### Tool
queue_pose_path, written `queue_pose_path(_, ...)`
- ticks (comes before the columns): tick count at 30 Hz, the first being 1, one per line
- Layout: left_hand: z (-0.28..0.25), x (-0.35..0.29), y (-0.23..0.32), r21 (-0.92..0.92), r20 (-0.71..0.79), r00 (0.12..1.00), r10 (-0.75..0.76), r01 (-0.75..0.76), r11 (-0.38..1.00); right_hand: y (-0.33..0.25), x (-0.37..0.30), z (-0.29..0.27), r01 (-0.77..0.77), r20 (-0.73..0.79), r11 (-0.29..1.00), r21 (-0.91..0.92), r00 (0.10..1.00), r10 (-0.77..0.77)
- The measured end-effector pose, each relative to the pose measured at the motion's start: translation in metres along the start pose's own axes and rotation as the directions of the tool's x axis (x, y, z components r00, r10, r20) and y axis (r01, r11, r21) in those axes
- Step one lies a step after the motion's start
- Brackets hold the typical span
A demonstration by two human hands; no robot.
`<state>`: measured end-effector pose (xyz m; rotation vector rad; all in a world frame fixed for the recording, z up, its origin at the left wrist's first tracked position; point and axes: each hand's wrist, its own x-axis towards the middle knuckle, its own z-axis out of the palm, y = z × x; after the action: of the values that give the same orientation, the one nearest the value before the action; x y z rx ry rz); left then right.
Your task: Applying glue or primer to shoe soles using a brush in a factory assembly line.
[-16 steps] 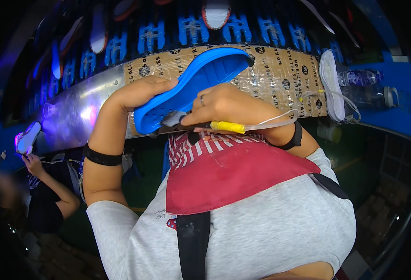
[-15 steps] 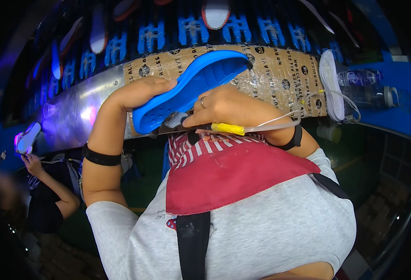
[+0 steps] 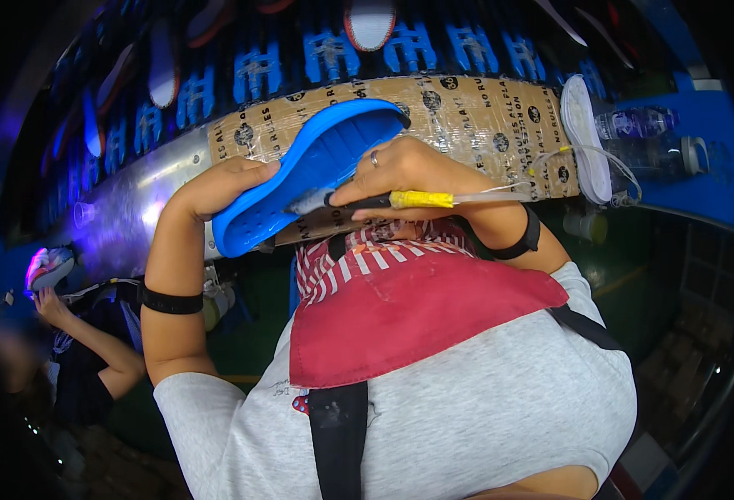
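A blue shoe sole (image 3: 321, 143) is tilted above the work table, its hollow inner side facing me. My left hand (image 3: 221, 190) is closed on its far left edge, thumb along the rim. In my right hand (image 3: 413, 173) is a brush (image 3: 421, 200) with a dark handle, yellow tape and a clear tube running off to the right. The brush's pale bristles lie against the inside of the sole near its left, dotted end. The lower fingers of my right hand are partly hidden under the handle.
Printed cardboard (image 3: 467, 133) covers the table, with bare metal (image 3: 154, 179) to the left. A white sole (image 3: 585, 137) and plastic bottles (image 3: 650, 154) are at right. Blue holders (image 3: 329, 54) line the far side, a few carrying shoe parts. A co-worker's hand (image 3: 50, 307) holds a shoe at left.
The sole and both hands have shifted left in the view. The brush has swung to lie more level, its bristles still inside the sole. The co-worker's shoe has turned.
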<state>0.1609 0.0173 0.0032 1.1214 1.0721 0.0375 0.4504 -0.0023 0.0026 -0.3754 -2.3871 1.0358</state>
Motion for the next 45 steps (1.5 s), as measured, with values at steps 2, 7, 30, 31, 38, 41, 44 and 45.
queue_pose_path(2,0.004,0.001,-0.007,-0.093,0.009,1.0,-0.013,0.014,0.996,0.007,-0.001,0.004,0.012,-0.058,0.998,-0.054,0.998,-0.016)
queue_pose_path(7,0.032,0.012,-0.043,-0.696,-0.347,0.937,-0.045,-0.226,0.681,0.0,-0.005,-0.005,-0.078,-0.053,0.994,0.071,0.995,0.082)
queue_pose_path(30,0.128,0.056,-0.098,-0.926,-0.374,0.801,0.467,-0.297,-0.233,-0.021,-0.005,0.007,-0.322,-0.363,0.852,0.413,0.8,0.478)
queue_pose_path(31,0.13,0.056,-0.093,-0.923,-0.381,0.804,0.456,-0.303,-0.237,-0.025,-0.002,0.008,-0.284,-0.347,0.842,0.458,0.815,0.464)
queue_pose_path(38,0.143,0.064,-0.058,-0.817,-0.571,0.755,0.321,-0.561,-0.134,-0.028,0.036,0.019,-0.215,-0.628,0.944,-0.25,0.778,0.011)
queue_pose_path(41,0.149,0.062,-0.04,-0.745,-0.643,0.711,0.285,-0.667,-0.017,-0.022,0.045,0.031,-0.285,-0.588,0.869,-0.404,0.809,-0.008)
queue_pose_path(44,0.142,0.068,-0.051,-0.737,-0.669,0.716,0.2,-0.674,-0.053,-0.029,0.047,0.045,-0.226,-0.466,0.882,-0.414,0.885,0.008)
queue_pose_path(45,0.139,0.068,-0.053,-0.737,-0.668,0.716,0.202,-0.674,-0.05,-0.031,0.047,0.046,-0.227,-0.47,0.881,-0.414,0.883,0.007)
